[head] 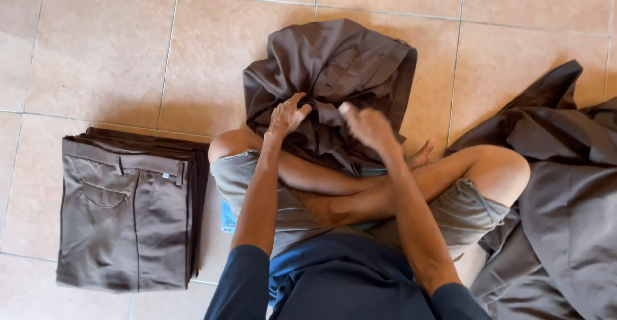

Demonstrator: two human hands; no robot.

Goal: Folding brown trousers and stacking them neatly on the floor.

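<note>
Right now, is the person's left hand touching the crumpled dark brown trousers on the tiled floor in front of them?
Touching. The head view shows the left hand with its fingers pressed into the folds of the crumpled dark brown trousers.

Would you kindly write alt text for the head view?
A person sitting cross-legged on a tiled floor grips crumpled brown trousers with left hand and right hand. Folded trousers are stacked left, loose ones heaped right.

Both hands grab crumpled brown pants (334,69) at twelve o'clock: left hand (286,117), right hand (366,127). Folded pants (128,211) sit at nine. More brown cloth (559,198) lies at three.
</note>
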